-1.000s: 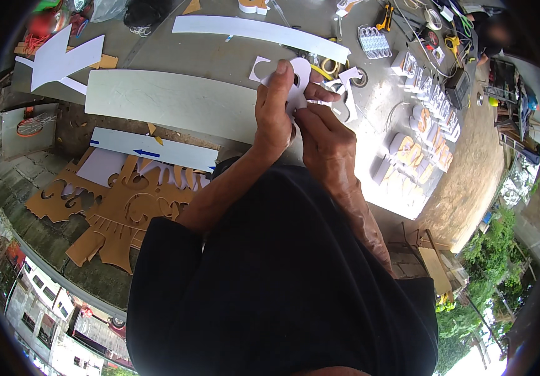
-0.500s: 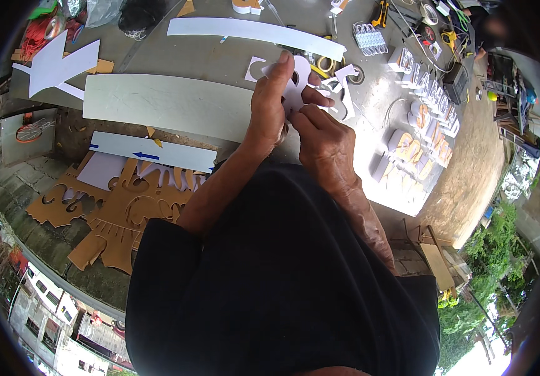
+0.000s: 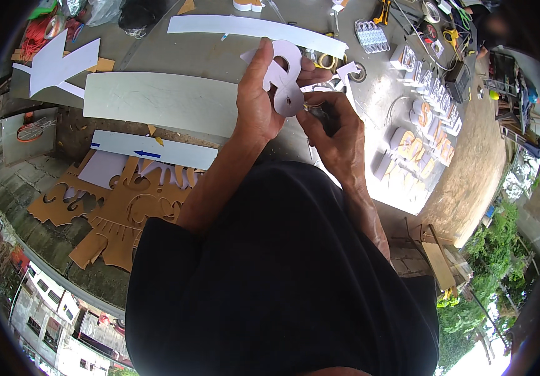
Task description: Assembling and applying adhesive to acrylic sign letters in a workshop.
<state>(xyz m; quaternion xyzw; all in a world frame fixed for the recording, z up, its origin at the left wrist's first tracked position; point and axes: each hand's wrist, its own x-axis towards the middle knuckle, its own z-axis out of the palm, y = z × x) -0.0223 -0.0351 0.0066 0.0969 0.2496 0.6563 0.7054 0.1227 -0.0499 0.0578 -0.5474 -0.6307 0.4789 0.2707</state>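
Observation:
My left hand (image 3: 258, 103) is wrapped round a curvy white cut-out piece (image 3: 291, 55) with a loop at its top and a rounded lower end. Its thumb lies along the left side, and the fingers come out on the right. At the lower right edge of that piece, my right hand (image 3: 340, 135) has thumb and forefinger brought together. A tiny yellowish bit shows at those fingertips, too small to name. Beyond both hands, the grey worktable carries a long curved white strip (image 3: 251, 30) and white offcuts (image 3: 345, 70).
Yellow tape rolls (image 3: 326, 61) lie behind my hands. A broad pale panel (image 3: 157, 100) is on the left. Rows of white raised letters (image 3: 420, 125) stand at right, near a yellow tape measure (image 3: 450, 36). Brown cut-out sheets (image 3: 113, 225) lie lower left.
The white piece has tilted and turned, so its loop and rounded lower end now show. My right hand has moved slightly right, its fingers opening into a pinch at the piece's edge.

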